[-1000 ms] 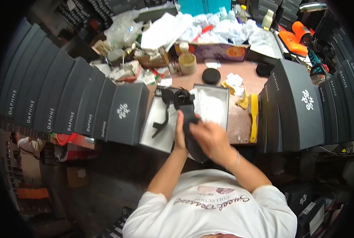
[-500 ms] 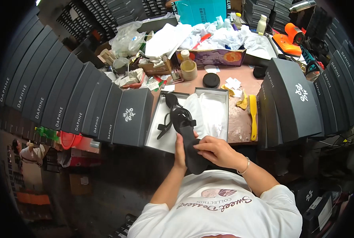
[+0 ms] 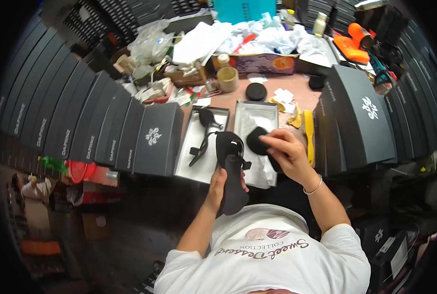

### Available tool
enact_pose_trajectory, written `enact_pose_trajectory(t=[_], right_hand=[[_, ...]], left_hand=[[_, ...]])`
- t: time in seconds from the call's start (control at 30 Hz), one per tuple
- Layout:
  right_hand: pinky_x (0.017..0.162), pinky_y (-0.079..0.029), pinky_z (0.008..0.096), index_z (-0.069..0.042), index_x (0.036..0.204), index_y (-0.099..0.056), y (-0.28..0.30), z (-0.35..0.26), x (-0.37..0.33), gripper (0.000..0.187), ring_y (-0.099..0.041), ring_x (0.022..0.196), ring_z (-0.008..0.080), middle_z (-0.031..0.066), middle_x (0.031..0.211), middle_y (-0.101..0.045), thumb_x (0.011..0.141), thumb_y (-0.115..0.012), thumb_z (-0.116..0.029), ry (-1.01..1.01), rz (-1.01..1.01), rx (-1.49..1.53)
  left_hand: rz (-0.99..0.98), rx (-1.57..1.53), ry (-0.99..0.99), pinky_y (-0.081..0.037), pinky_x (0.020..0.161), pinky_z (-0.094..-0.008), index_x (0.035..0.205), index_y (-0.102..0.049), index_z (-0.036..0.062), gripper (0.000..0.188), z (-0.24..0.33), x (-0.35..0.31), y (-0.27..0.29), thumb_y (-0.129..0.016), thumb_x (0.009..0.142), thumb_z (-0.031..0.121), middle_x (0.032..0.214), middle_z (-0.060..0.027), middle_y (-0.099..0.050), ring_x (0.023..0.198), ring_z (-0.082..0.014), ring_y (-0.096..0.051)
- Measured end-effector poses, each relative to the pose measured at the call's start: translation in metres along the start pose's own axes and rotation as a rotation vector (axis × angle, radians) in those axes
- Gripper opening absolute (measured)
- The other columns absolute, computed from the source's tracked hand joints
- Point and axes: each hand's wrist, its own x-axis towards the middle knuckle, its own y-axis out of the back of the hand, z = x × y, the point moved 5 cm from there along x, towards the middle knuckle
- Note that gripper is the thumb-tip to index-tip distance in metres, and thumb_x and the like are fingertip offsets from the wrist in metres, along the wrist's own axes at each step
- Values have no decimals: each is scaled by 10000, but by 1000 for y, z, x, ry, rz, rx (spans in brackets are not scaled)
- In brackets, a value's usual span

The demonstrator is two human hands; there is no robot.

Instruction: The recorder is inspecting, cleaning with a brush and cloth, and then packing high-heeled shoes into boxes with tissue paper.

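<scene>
My left hand (image 3: 217, 188) is wrapped around a black sandal (image 3: 234, 181), held upright over the near edge of the open shoe box, with its sole end towards me. Right of it, my right hand (image 3: 289, 152) pinches a dark, rounded, pad-like piece (image 3: 258, 141) between thumb and fingers; it is too blurred to name exactly. The pad is apart from the held sandal. A second black sandal (image 3: 207, 119) lies in the left open box half (image 3: 180, 169). White tissue fills part of the right box half (image 3: 276, 117), beneath my right hand.
Dark shoe boxes (image 3: 152, 142) stand in a row at left, and more boxes (image 3: 360, 122) at right. A yellow-handled brush (image 3: 308, 137), black round tin (image 3: 256, 92) and jar (image 3: 227, 80) lie about the table. Behind is a carton (image 3: 257, 64) heaped with crumpled paper.
My right hand has moved up and right, off the sandal's sole, taking the dark pad with it. The sandal in my left hand has shifted slightly; the view has tilted a little.
</scene>
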Motion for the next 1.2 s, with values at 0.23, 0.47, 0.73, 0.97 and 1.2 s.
enact_pose_trajectory(t=[0.23, 0.47, 0.73, 0.97, 1.2], right_hand=[[797, -428, 345, -131, 1033, -689, 7, 8, 29, 343, -576, 867, 229, 45, 965, -618, 711, -636, -27, 362, -222, -587], [762, -470, 362, -105, 1122, -660, -9, 33, 15, 371, -597, 847, 303, 120, 983, -601, 769, -657, 10, 249, -153, -520], [780, -484, 396, -31, 1125, -618, -71, -35, -32, 418, -574, 891, 335, 151, 965, -571, 717, -620, 62, 120, -362, 34], [835, -479, 362, 7, 1146, -616, 44, 104, 24, 307, -607, 950, 328, 196, 1068, -611, 841, -584, -7, -132, 265, -301], [1106, -303, 423, -38, 1467, -241, -50, -4, 10, 1046, -302, 1375, 377, 220, 1486, -297, 676, -840, -371, -86, -458, 128]], left_hand=[[-126, 150, 106, -568, 609, -369, 1143, -485, -45, 566, 3, -8, 8, -463, 945, 485, 854, -154, -600, 680, -236, -639], [-241, -374, 312, -544, 640, -347, 1123, -486, -1, 615, -12, -18, 8, -463, 920, 579, 885, -118, -561, 683, -201, -609], [86, -448, 123, -532, 658, -294, 1069, -532, 39, 601, 1, 11, 13, -357, 951, 602, 847, -59, -597, 736, -173, -612], [169, -358, -9, -501, 779, -329, 1063, -557, 48, 627, 31, 29, 8, -340, 947, 625, 849, -100, -619, 825, -217, -609], [345, -291, -352, -382, 995, -395, 1250, -510, 117, 316, 53, 49, 19, -501, 969, 260, 1179, -52, -561, 1092, -199, -512]])
